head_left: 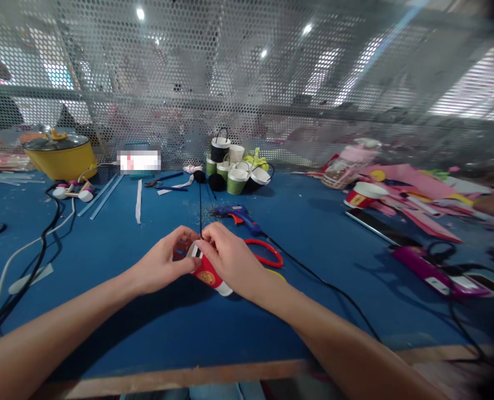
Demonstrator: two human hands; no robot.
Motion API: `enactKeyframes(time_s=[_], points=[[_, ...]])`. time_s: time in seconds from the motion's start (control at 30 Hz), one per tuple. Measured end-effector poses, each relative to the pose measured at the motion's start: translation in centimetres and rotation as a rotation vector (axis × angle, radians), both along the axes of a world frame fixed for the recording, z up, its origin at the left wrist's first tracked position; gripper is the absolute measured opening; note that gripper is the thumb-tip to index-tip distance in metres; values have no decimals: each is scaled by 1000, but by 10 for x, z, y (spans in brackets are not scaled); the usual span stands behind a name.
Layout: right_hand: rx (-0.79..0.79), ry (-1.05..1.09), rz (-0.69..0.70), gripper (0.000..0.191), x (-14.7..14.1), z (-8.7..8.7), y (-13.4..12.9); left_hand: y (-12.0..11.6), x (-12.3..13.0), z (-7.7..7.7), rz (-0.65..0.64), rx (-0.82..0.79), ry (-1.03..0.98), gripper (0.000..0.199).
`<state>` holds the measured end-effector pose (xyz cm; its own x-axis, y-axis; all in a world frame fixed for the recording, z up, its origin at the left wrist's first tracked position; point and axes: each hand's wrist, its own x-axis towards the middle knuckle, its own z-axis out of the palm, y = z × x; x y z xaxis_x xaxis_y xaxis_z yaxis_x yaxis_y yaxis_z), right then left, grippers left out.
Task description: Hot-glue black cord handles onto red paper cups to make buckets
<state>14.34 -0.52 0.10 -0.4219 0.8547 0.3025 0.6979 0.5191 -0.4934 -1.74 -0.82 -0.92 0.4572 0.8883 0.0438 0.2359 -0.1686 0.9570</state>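
Between my hands is a small red and white paper cup (208,276) with a gold emblem, tilted on its side above the blue table. My left hand (165,260) is closed around its rim end, the thumb pressed on the edge. My right hand (225,255) pinches at the same rim from the other side. A black cord (200,205) runs from the cup's rim away to a dark ball of cord (199,176). Just beyond my right hand lies a blue glue gun (239,215) with an orange trigger. Red-handled scissors (272,253) rest partly behind that hand.
Small green and black cups (237,180) with cord handles stand at the back. A yellow pot (61,155) and cables are at left. On the right lie a phone (380,228), a purple power strip (434,269), another red cup (364,194) and pink scraps (422,189).
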Motion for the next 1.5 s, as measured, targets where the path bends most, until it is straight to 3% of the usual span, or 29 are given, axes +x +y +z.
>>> enactKeyframes(time_s=[0.13,0.3,0.5,0.63,0.77,0.9,1.03,1.13,1.23,1.4,1.5], points=[[4,21,8,14,1,-2,0,0,0,1,10,-54,-54,20],[-90,238,104,11,6,7,8,0,0,1,-20,-88,-98,27],[-363,382,99,8,-4,30,35,-2,0,-1,-140,-55,-157,38],[-443,349,137,11,-18,33,61,-7,-1,-1,-277,-80,-230,53],[-387,-18,-45,19,-6,25,83,-9,-2,0,-302,-102,-341,76],[-207,-129,-322,19,40,23,94,-6,-3,-1,-220,-93,-378,90],[-196,-274,-426,11,70,15,93,-4,-3,-4,-186,-58,-371,94],[-250,-327,-468,8,68,1,91,-4,-2,-8,-181,-17,-351,92],[-260,-293,-521,16,63,-5,91,-4,-3,-9,-187,0,-326,92],[-231,-118,-534,34,74,18,73,-3,-6,-10,-160,6,-304,91],[-249,85,-365,15,80,38,47,0,-7,-10,-147,27,-311,91]])
